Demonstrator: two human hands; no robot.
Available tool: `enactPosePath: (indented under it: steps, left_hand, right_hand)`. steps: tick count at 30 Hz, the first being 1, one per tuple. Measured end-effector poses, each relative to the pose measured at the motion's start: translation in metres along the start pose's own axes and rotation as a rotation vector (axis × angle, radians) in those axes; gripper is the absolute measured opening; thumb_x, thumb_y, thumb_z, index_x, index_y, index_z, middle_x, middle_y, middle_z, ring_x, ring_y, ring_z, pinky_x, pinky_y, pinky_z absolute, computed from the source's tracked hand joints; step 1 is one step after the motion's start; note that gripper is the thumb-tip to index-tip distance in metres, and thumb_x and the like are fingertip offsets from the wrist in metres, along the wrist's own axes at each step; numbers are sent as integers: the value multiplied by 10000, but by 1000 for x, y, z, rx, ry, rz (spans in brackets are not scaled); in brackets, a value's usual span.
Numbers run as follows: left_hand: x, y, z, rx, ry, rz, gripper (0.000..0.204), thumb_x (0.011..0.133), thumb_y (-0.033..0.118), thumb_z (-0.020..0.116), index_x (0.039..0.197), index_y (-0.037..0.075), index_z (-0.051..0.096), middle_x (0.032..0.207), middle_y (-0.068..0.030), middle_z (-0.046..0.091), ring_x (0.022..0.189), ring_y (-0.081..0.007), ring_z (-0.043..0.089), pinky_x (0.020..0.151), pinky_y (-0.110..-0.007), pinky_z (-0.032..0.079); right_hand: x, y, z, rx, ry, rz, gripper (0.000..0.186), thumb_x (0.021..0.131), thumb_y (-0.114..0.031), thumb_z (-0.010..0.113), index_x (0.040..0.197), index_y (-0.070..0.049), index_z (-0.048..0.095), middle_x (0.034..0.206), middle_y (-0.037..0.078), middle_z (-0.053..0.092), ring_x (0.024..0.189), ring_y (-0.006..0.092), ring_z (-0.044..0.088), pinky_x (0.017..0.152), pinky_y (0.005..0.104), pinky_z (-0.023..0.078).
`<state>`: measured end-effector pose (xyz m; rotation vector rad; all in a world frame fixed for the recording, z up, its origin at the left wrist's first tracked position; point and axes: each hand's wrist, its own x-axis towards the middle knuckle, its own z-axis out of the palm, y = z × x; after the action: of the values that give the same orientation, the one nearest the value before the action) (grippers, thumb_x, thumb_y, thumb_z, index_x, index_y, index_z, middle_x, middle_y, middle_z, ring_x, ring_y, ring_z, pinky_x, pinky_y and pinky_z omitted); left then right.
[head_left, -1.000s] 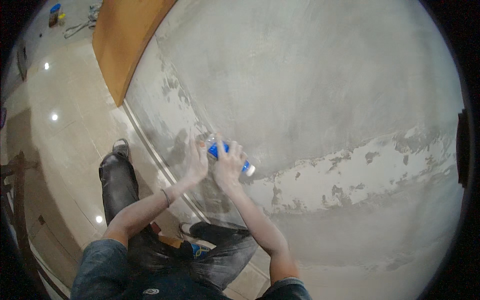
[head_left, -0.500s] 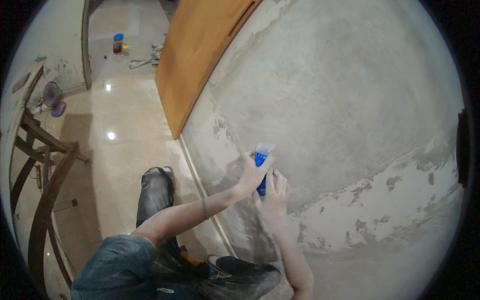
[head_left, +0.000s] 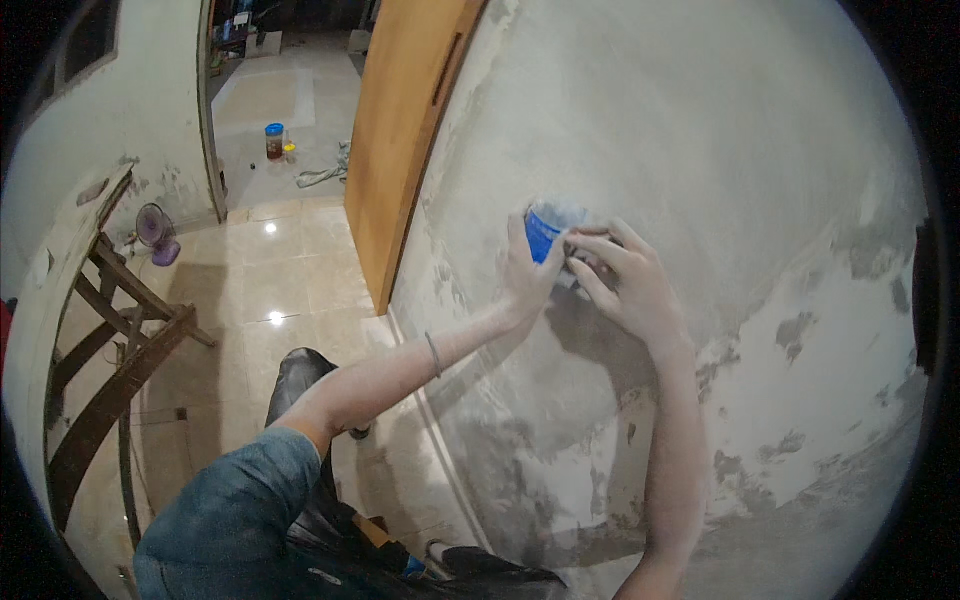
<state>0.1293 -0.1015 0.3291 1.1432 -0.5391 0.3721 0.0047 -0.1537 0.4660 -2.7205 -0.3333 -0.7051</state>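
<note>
In front of the grey wall (head_left: 690, 150), my left hand (head_left: 530, 275) is wrapped round a small clear plastic item with a blue printed side (head_left: 543, 232). Whether it is a bottle or a packet I cannot tell. My right hand (head_left: 632, 285) is beside it, fingers bent and fingertips pinched together against the item's near edge by the left thumb. What lies between those fingertips is hidden. Pale dust covers both hands.
An orange-brown wooden door (head_left: 405, 150) stands ajar left of the wall. Farther left are a dark curved wooden frame (head_left: 110, 410) and a small purple fan (head_left: 156, 232). Beyond the doorway, a blue-lidded jar (head_left: 274, 142) and a crumpled cloth (head_left: 325, 177) lie on the floor.
Both hands and the plastic item have risen in the picture, as the view tilted up. The right hand has shifted from below the item to its right side, fingertips now pinched.
</note>
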Motion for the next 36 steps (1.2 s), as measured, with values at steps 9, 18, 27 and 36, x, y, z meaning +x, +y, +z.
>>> enactPosePath:
  steps: [9,18,27,36]
  left_hand:
    - [1,5,-1,260,-109,91,710,785,252,783,1330,-4,406,1178,-236,596,1048,-366,633,880,-444,504]
    - [7,-1,1,200,-104,155,618,848,236,722,1301,-16,385,1098,-218,624,1001,-333,648,854,-450,500]
    - [-32,-16,-30,448,-273,217,572,891,283,703,1278,-39,433,1116,-246,612,1028,-370,622,875,-454,487]
    - [19,3,-12,116,-214,-51,599,914,420,666,1219,-44,441,1089,-254,615,1030,-374,629,863,-460,480]
  right_hand:
    - [-10,23,10,-76,49,-14,213,883,-199,646,1060,-102,714,1089,71,654,952,273,665,844,422,535]
    - [-12,24,9,-91,170,-67,168,879,-189,646,995,-97,725,962,55,662,875,255,671,781,389,545]
    - [-8,25,13,-146,275,-120,132,864,-180,657,923,-83,724,848,61,649,793,263,661,728,388,537]
    - [-8,24,22,-257,352,-187,105,839,-172,683,893,-89,717,814,45,636,758,239,654,699,388,537]
